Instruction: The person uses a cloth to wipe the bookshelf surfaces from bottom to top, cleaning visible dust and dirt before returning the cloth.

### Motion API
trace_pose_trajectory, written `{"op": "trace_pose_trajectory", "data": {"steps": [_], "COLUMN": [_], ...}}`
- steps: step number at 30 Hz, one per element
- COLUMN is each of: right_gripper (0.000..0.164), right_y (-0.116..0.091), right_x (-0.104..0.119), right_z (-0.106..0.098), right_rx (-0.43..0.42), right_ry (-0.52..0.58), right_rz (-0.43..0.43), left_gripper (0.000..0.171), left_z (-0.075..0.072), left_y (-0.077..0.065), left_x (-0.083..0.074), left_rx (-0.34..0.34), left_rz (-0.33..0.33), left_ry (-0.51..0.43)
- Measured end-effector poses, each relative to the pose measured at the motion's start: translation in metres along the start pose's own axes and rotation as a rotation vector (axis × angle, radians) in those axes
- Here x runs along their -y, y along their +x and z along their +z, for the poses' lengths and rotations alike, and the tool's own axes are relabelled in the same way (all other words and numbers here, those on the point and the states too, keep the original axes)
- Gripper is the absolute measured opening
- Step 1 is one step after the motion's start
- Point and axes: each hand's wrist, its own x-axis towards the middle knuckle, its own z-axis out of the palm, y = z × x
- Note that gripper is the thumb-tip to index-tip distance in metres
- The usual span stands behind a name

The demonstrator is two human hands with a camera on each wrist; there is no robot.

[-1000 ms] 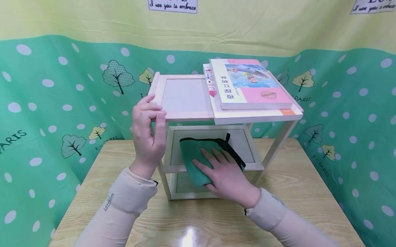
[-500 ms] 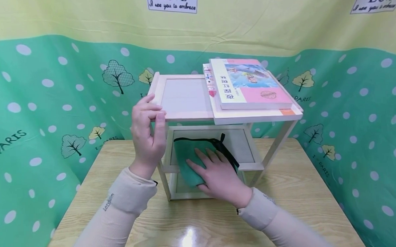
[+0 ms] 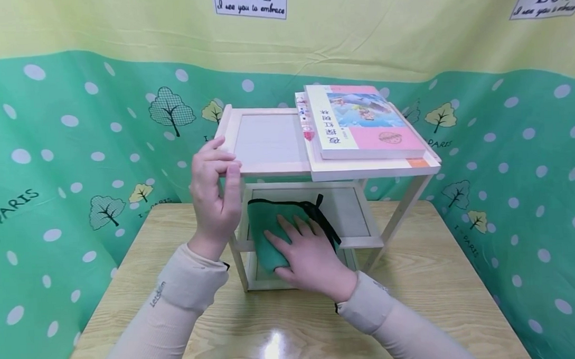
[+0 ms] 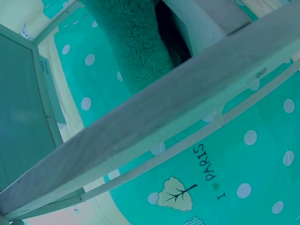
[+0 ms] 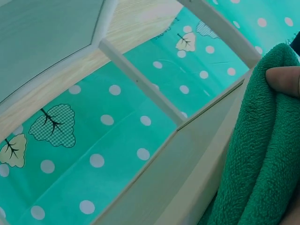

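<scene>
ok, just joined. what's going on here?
A person's left hand holds the left end of a small rack's top, while the right hand lies spread on a green cloth with black trim. The cloth is on the middle shelf, towards its left side, and reaches past the front edge. Books sit stacked on the top's right side. The rack stands on a table.

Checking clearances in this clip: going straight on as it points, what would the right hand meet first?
Probably the middle shelf's left rim, beyond the green terry cloth under the right hand; depth is unclear.
</scene>
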Motion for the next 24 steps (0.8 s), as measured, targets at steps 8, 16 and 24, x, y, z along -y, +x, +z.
{"op": "trace_pose_trajectory", "data": {"steps": [8, 16, 24], "right_gripper": [0.058, 0.054, 0.055], "right_y": [0.004, 0.013, 0.026], "right_x": [0.005, 0.009, 0.015], "right_z": [-0.004, -0.011, -0.012], "right_rx": [0.018, 0.042, 0.065], "right_ry": [0.085, 0.114, 0.098], "right_rz": [0.049, 0.066, 0.077], "left_gripper": [0.018, 0.018, 0.018], "left_z": [0.001, 0.002, 0.001], "left_y": [0.000, 0.000, 0.001], "left_x": [-0.001, 0.000, 0.000], "left_rx": [-0.002, -0.010, -0.012], "left_rz": [0.001, 0.005, 0.004], "left_ry": [-0.013, -0.022, -0.015]}}
